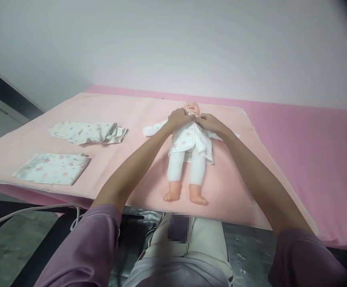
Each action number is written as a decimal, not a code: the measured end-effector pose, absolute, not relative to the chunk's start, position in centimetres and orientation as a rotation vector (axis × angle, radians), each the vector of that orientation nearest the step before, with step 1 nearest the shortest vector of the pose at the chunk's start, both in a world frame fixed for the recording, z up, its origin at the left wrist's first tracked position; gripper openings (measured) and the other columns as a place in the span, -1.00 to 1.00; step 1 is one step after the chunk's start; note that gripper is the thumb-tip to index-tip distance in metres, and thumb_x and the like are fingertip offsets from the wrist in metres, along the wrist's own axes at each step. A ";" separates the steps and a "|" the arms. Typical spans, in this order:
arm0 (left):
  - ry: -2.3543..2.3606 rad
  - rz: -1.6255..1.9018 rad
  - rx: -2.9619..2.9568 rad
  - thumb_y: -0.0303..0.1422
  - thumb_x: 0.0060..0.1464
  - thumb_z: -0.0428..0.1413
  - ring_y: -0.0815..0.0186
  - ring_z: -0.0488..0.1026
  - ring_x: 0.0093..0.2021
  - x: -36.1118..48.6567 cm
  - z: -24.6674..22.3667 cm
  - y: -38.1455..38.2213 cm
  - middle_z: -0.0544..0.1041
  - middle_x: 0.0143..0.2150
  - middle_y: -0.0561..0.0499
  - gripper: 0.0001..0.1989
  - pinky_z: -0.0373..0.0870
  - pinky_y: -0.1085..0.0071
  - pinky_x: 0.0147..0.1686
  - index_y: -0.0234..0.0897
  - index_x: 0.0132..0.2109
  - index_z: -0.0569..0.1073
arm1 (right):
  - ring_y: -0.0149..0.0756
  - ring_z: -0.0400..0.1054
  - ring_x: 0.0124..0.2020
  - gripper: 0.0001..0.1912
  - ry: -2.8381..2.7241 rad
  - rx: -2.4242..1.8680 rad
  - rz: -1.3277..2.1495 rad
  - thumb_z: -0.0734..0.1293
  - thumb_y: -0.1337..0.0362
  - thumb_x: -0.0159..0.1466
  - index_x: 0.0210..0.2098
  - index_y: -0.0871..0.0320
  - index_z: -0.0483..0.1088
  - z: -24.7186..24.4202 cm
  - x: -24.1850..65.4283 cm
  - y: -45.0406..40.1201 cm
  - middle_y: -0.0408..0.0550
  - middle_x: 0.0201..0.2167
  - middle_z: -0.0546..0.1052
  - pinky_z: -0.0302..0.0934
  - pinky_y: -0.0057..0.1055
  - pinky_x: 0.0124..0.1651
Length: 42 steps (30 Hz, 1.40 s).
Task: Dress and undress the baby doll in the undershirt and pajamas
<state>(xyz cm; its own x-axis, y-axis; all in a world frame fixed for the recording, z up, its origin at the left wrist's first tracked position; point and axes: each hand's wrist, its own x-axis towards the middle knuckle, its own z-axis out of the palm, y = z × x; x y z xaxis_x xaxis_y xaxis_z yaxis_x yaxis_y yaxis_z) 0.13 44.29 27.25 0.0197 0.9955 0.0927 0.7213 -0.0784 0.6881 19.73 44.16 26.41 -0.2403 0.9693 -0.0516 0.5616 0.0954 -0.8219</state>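
Observation:
A baby doll (192, 107) lies on its back, feet toward me, on a peach mat. It wears a white printed baby shirt (183, 140) and white leggings (175, 166); its feet are bare. At the doll's neck, my left hand (179, 118) pinches one side of the shirt's front edge. Close beside it, my right hand (210, 122) pinches the other side at the collar. The hands nearly meet below the chin. Lower down, the shirt's front flap hangs loose over the leggings. My fingertips partly hide the fastening at the neck.
A loosely folded printed garment (89, 132) lies to the left on the peach mat (137, 107). Nearer me is a neatly folded printed cloth (52, 169). A pink cover (316, 159) spreads on the right. A white cable (42, 207) runs below the table's left front edge.

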 end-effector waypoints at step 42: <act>2.218 0.517 1.772 -0.14 0.29 0.11 0.01 0.56 -0.17 -15.0 21.7 32.6 0.64 -0.20 -0.13 -0.77 0.30 0.21 -0.21 -0.15 -0.27 0.36 | -0.10 0.39 -0.31 -0.52 -2.069 -1.803 0.483 0.33 -0.24 0.44 -0.27 0.05 0.42 18.5 35.7 33.8 -0.02 -0.35 0.56 0.18 -0.22 -0.19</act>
